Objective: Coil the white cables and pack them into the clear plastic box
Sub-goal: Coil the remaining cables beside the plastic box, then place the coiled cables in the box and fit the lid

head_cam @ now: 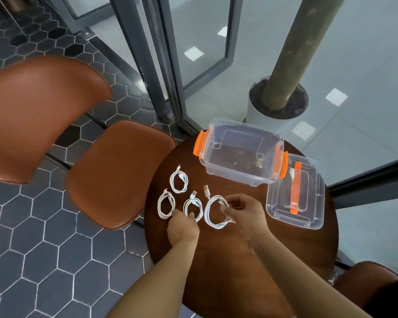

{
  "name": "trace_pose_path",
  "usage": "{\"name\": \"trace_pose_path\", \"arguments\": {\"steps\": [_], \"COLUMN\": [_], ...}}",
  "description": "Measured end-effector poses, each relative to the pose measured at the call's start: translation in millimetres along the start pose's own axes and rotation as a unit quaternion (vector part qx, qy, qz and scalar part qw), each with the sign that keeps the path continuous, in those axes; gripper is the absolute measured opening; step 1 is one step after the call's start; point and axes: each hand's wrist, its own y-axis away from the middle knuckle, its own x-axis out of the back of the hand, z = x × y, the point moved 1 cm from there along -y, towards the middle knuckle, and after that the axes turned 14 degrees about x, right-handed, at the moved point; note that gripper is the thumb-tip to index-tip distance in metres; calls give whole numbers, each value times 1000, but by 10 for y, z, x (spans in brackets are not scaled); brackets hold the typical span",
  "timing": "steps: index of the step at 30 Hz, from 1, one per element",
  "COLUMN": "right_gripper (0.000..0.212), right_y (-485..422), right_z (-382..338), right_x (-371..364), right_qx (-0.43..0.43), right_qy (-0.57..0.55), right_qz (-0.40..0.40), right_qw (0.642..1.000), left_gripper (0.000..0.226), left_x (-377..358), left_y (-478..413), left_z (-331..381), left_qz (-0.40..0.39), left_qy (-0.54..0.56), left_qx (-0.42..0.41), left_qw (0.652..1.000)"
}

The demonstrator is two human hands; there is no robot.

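Several coiled white cables lie on the round dark wooden table [227, 260]. One coil [178, 181] sits farthest from me, another [165, 205] lies at the left, and a third [193, 208] is in the middle. My left hand [183, 228] touches the near edge of the middle coil with its fingertips. My right hand [241, 211] pinches the right side of the largest coil [213, 212], whose USB plug [206, 188] points away from me. The clear plastic box [241, 154] with orange latches stands open and empty at the table's far side.
The box's clear lid [295, 193] with an orange handle lies right of the box. A brown leather chair [115, 171] stands left of the table, another chair [372, 292] at bottom right. A glass wall and a white planter [257, 113] stand behind the table.
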Motion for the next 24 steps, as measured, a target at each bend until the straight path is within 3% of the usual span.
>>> {"name": "trace_pose_path", "arguments": {"steps": [9, 14, 18, 24], "right_gripper": [16, 15, 15, 14], "right_y": [11, 64, 82, 146], "right_z": [97, 37, -67, -290], "right_x": [97, 165, 218, 304], "right_qx": [-9, -3, 8, 28], "right_qy": [-20, -15, 1, 28], "right_qz": [-4, 4, 9, 23], "right_qw": [1000, 1000, 1000, 999], "left_gripper": [17, 15, 27, 15], "left_x": [-78, -8, 124, 513], "left_y": [-71, -54, -4, 278], "left_z": [-57, -142, -180, -68], "left_qz": [-2, 0, -6, -26], "left_qy": [34, 52, 102, 173], "left_qx": [15, 3, -1, -24], "left_qw": [999, 999, 995, 984]}}
